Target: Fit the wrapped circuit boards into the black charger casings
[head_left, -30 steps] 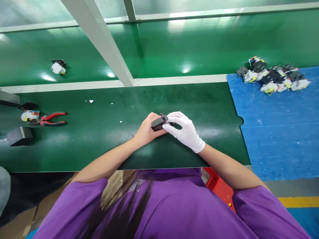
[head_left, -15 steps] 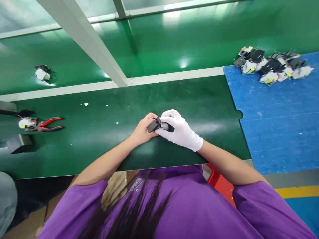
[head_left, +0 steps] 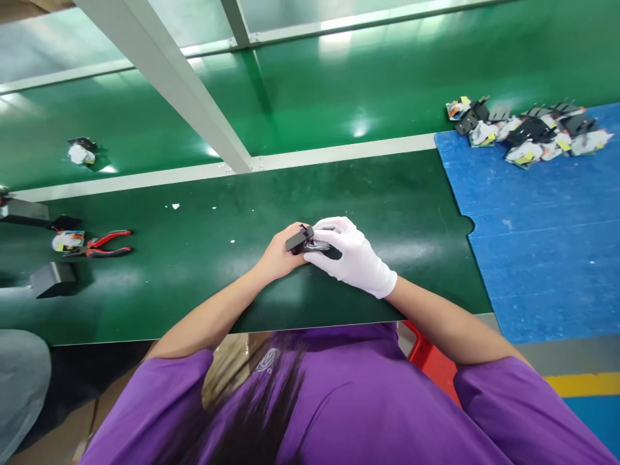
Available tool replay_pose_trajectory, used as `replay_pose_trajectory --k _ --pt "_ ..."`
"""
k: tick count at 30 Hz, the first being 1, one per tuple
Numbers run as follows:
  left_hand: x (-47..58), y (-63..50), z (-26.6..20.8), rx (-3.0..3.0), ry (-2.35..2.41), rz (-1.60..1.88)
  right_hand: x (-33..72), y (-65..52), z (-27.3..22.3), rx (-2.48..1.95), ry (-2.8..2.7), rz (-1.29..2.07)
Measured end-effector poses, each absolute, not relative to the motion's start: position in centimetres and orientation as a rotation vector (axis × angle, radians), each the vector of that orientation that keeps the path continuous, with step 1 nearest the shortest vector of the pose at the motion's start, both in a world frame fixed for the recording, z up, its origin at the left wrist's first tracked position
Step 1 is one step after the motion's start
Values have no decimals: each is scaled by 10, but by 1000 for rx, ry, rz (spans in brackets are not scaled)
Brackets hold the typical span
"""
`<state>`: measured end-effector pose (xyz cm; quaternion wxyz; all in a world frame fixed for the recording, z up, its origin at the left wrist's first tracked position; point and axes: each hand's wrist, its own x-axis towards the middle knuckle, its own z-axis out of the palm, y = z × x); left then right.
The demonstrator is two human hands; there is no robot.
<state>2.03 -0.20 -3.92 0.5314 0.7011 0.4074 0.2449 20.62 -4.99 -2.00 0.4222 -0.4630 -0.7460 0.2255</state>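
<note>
Far left edge of the dark green bench mat (head_left: 194,284): a grey metal block (head_left: 52,279), above it a small white-and-yellow labelled part (head_left: 68,240), tip-to-tip with red-handled pliers (head_left: 104,243). All well apart from the hands. A white-and-black part (head_left: 80,152) sits alone on the glossy green conveyor belt (head_left: 339,84) behind the pale metal rail (head_left: 339,150). A grey frame post (head_left: 194,97) crosses the view diagonally.

Centre, near the front edge of the mat: bare left hand (head_left: 279,253) wrapped around the left end of a small black rectangular plastic part (head_left: 299,239), clamped on it. White-gloved right hand (head_left: 349,253) closes in from the right, fingertips pinched on the part's right end, where something small and shiny shows. Can't tell what that bit is; too small. The part is held just above the mat, between both hands.

Handling, my read: light, rigid moulded plastic, smooth, so likely a bit slippery bare-handed; glove should help. Take it by the long flat sides, as the left hand does. The end fitting looks delicate, so no squeezing there.

Right: blue textured mat (head_left: 533,232) butts against the green one. At its far edge, a heap of similar black parts with white-and-yellow labels (head_left: 530,132). Red plastic bin (head_left: 429,361) below the bench's front edge.
</note>
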Motion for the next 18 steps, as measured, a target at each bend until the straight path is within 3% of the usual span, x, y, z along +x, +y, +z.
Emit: replay_pose_trajectory --k 8,18 --pt "29 -16 -27 1726 922 477 210 -53 -15 -1175 -1806 578" --pt "27 -16 -37 1829 920 457 215 -49 -22 -1324 -1660 865"
